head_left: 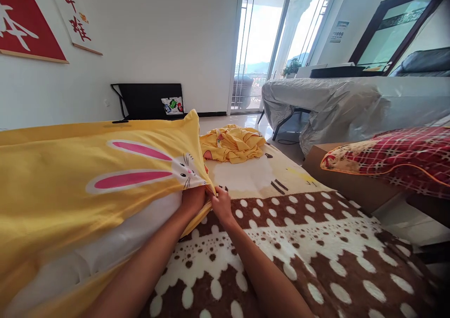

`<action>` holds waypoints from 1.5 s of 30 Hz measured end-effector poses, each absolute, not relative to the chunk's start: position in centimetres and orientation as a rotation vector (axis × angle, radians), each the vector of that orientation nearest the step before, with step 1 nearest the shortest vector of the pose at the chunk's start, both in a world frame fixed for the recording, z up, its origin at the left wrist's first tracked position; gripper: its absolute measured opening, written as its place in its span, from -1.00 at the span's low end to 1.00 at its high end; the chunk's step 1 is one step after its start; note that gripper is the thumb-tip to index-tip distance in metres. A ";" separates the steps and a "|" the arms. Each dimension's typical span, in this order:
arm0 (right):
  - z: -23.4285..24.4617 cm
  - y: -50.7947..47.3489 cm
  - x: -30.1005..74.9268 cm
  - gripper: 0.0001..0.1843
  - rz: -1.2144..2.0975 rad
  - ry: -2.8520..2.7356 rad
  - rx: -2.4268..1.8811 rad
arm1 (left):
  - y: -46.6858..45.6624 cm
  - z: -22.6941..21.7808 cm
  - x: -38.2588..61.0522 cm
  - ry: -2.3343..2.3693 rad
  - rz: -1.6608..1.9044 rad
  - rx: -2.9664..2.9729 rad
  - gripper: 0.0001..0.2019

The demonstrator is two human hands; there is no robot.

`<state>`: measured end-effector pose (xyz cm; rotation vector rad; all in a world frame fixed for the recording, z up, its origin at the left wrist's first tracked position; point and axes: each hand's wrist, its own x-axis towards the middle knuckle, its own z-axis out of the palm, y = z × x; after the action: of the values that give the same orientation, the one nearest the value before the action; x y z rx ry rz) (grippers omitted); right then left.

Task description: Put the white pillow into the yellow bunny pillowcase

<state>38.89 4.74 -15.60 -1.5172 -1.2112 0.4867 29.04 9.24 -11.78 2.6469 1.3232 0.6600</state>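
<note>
A yellow pillowcase [147, 156] with a rabbit print lies across the left side of the bed. Through its long opening shows a white pillow [140, 219]. My left hand [194, 197] reaches under the cloth at the near right corner, by the rabbit's face, so its fingers are hidden. Just to the right, my right hand [221, 203] is closed on the pillowcase edge at that same corner. Beyond the corner, a crumpled yellow cloth [234, 143] with a similar print rests on the bed.
A brown and cream spotted blanket [281, 233] covers the bed. On the right, a red checked quilt [397, 154] lies over a cardboard box [344, 177]. Farther back stand a plastic-covered table [323, 93] and a black folded panel [147, 100] against the wall.
</note>
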 end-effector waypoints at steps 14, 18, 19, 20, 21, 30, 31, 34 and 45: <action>-16.0 5.4 39.5 -0.62 0.879 -1.163 -1.278 | 9.6 -11.9 28.3 1.336 0.734 2.520 -0.65; -15.9 5.3 39.5 -0.59 0.949 -1.132 -1.220 | 9.8 -11.9 28.2 1.320 0.727 2.511 -0.64; -15.9 5.3 39.5 -0.59 0.953 -1.119 -1.220 | 9.7 -11.8 28.2 1.308 0.727 2.517 -0.65; -16.0 5.3 39.4 -0.59 0.953 -1.107 -1.225 | 9.6 -11.6 28.2 1.296 0.725 2.524 -0.66; -16.0 5.3 39.4 -0.59 0.952 -1.096 -1.233 | 9.4 -11.5 28.2 1.283 0.720 2.532 -0.68; -15.8 5.6 39.2 -0.82 0.950 -1.135 -1.315 | 5.7 -10.6 27.3 1.133 0.612 2.582 -0.62; -15.6 5.5 39.4 -0.83 0.974 -1.156 -1.298 | 5.3 -10.2 26.9 1.110 0.600 2.596 -0.60; -15.1 5.1 40.3 -0.73 1.115 -1.247 -1.191 | 4.2 -8.0 25.0 0.963 0.478 2.446 -0.58; -15.9 6.0 43.1 -0.67 1.049 -1.142 -1.189 | 2.2 0.7 20.8 1.038 0.738 1.627 -0.54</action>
<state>43.07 5.97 -15.87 -1.1893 -1.1419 1.0493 20.75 2.23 0.72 1.6266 1.0379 0.7384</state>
